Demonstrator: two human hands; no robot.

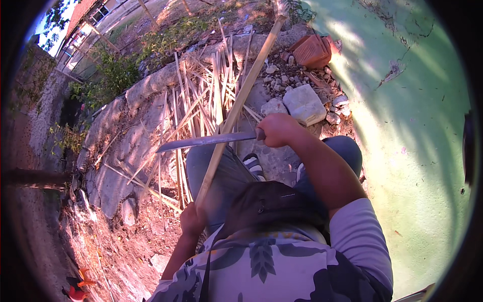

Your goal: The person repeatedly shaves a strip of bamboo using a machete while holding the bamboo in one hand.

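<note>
My left hand (192, 219) grips the near end of a long bamboo pole (240, 98) that slants up and away to the top of the view. My right hand (276, 130) is closed on the handle of a long machete (204, 142), whose blade lies across the pole and points left. My knees in blue jeans (226, 173) sit under the pole, with a striped sandal between them.
A heap of split bamboo strips (201, 105) lies on the stone ground ahead. A white stone block (304, 104), rubble and a broken clay pot (313, 50) lie by the green wall (417, 126) on the right. Plants and a fence stand at upper left.
</note>
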